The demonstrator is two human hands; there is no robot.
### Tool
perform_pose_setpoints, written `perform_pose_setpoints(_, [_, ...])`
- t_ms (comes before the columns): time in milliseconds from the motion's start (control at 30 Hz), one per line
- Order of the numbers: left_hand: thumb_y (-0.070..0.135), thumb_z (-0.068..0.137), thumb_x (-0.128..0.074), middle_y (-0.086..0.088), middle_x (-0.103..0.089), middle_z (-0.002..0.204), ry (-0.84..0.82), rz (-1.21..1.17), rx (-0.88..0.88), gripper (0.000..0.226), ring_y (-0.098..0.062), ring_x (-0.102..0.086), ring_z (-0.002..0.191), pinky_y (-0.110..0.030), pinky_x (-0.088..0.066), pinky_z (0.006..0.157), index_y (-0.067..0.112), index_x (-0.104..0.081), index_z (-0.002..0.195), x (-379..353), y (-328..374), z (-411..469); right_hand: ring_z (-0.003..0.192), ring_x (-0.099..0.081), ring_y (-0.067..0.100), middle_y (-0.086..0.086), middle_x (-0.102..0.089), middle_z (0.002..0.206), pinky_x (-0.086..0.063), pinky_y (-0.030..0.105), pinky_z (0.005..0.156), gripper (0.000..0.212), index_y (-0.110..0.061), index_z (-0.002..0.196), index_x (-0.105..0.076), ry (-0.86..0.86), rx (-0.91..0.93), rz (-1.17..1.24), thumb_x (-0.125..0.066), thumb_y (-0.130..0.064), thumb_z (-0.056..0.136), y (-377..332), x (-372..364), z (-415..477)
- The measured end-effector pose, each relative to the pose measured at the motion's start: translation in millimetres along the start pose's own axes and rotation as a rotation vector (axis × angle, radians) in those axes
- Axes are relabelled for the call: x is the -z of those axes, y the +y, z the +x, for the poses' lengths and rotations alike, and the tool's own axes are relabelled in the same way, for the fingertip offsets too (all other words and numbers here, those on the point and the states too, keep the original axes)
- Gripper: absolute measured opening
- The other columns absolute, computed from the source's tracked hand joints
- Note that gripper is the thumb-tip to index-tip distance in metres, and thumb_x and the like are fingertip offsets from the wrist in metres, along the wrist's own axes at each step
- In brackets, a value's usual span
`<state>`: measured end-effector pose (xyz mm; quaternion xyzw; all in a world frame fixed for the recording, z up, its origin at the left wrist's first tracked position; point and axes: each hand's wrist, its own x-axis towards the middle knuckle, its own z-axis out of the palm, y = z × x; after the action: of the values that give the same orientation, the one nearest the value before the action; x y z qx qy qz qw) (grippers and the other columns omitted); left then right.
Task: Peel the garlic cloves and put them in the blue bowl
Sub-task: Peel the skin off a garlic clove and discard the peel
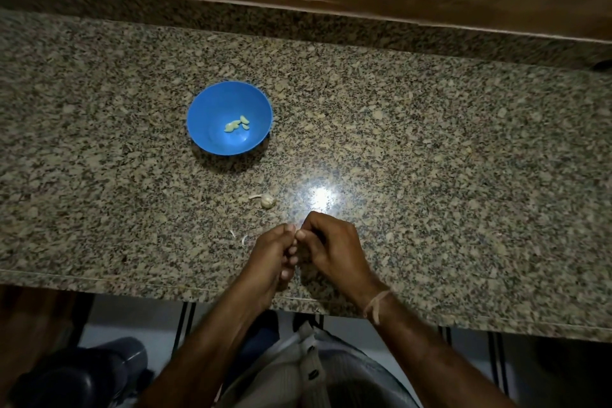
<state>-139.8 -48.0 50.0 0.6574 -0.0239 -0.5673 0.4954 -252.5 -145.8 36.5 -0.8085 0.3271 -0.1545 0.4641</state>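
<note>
A blue bowl (212, 99) stands on the granite counter and holds several peeled, pale yellow garlic cloves (237, 124). A partly broken garlic bulb (267, 200) lies between the bowl and my hands. My left hand (272, 252) and my right hand (331, 245) meet fingertip to fingertip near the counter's front edge, fingers curled. They pinch something small between them that my fingers hide; it looks like a garlic clove.
Bits of white garlic skin (239, 236) lie on the granite counter (430, 149) just left of my hands. A raised stone ledge and a wooden wall run along the back. Below the front edge are a dark stool (82, 374) and my clothing.
</note>
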Motion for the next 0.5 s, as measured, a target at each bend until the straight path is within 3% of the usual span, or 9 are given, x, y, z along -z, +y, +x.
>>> perform_pose_setpoints(100, [0.025, 0.112, -0.043, -0.009, -0.057, 0.075, 0.153, 0.503, -0.464, 0.027, -0.009, -0.048, 0.063, -0.026, -0.037, 0.056, 0.013, -0.054, 0.09, -0.4, -9.1, -1.9, 0.057, -0.05, 0.014, 0.001, -0.057, 0.06, -0.04, 0.03, 0.056, 0.031, -0.013, 0.072, -0.061, -0.095, -0.467, 0.567, -0.065, -0.019, 0.102, -10.7, 0.2, 0.2])
perform_pose_setpoints(133, [0.023, 0.112, -0.042, -0.006, -0.059, 0.076, 0.171, 0.552, -0.51, 0.027, -0.006, -0.05, 0.065, -0.023, -0.038, 0.058, 0.013, -0.054, 0.09, -1.3, -12.0, -1.6, 0.056, -0.047, 0.015, 0.002, -0.055, 0.059, -0.039, 0.029, 0.055, 0.033, -0.011, 0.071, -0.061, -0.111, -0.607, 0.683, -0.064, -0.016, 0.103, -14.8, 0.4, 1.2])
perform_pose_setpoints(167, [0.022, 0.112, -0.042, -0.004, -0.06, 0.076, 0.156, 0.537, -0.482, 0.027, -0.005, -0.051, 0.065, -0.021, -0.039, 0.058, 0.014, -0.056, 0.09, -3.5, -10.9, -3.5, 0.056, -0.045, 0.015, 0.0, -0.054, 0.058, -0.037, 0.028, 0.055, 0.034, -0.012, 0.07, -0.06, -0.104, -0.627, 0.673, -0.062, -0.016, 0.103, -16.7, -0.4, 0.4])
perform_pose_setpoints(200, [0.023, 0.112, -0.041, -0.001, -0.059, 0.073, 0.12, 0.452, -0.395, 0.029, -0.005, -0.052, 0.062, -0.019, -0.04, 0.055, 0.015, -0.057, 0.09, -4.6, -8.9, -3.4, 0.056, -0.045, 0.012, -0.004, -0.053, 0.058, -0.036, 0.026, 0.055, 0.036, -0.013, 0.069, -0.059, -0.082, -0.519, 0.491, -0.061, -0.019, 0.104, -14.4, -2.2, -2.4])
perform_pose_setpoints(267, [0.025, 0.112, -0.041, 0.004, -0.047, 0.063, 0.019, 0.165, -0.091, 0.033, -0.005, -0.042, 0.048, -0.019, -0.031, 0.041, 0.017, -0.052, 0.082, -5.7, -2.4, -4.5, 0.055, -0.043, 0.006, -0.012, -0.048, 0.059, -0.03, 0.024, 0.054, 0.034, -0.019, 0.073, -0.054, 0.002, -0.138, -0.05, -0.057, -0.026, 0.106, -5.4, -6.8, -10.2])
perform_pose_setpoints(333, [0.023, 0.111, -0.043, 0.005, -0.039, 0.059, -0.053, -0.103, 0.148, 0.035, -0.005, -0.034, 0.044, -0.018, -0.021, 0.036, 0.018, -0.046, 0.076, -6.8, 4.6, -4.6, 0.056, -0.041, 0.008, -0.012, -0.044, 0.064, -0.027, 0.026, 0.055, 0.03, -0.02, 0.078, -0.051, 0.041, 0.071, -0.306, -0.049, -0.03, 0.107, -2.5, -8.2, -13.2])
perform_pose_setpoints(400, [0.022, 0.111, -0.043, 0.004, -0.044, 0.059, -0.012, -0.001, 0.042, 0.036, -0.011, -0.038, 0.048, -0.022, -0.026, 0.04, 0.015, -0.048, 0.076, -9.2, 4.1, -5.1, 0.054, -0.043, 0.01, -0.01, -0.046, 0.063, -0.029, 0.028, 0.055, 0.032, -0.019, 0.078, -0.051, 0.051, 0.033, -0.283, -0.048, -0.029, 0.108, -1.5, -11.4, -9.6])
perform_pose_setpoints(500, [0.021, 0.11, -0.039, -0.002, -0.063, 0.078, 0.258, 0.587, -0.309, 0.03, -0.019, -0.058, 0.069, -0.036, -0.043, 0.06, 0.011, -0.06, 0.093, -7.0, -11.0, -0.3, 0.052, -0.046, 0.005, -0.012, -0.051, 0.055, -0.036, 0.029, 0.057, 0.042, -0.022, 0.066, -0.054, -0.054, -0.356, 0.13, -0.054, -0.024, 0.107, -4.4, -10.5, 2.0])
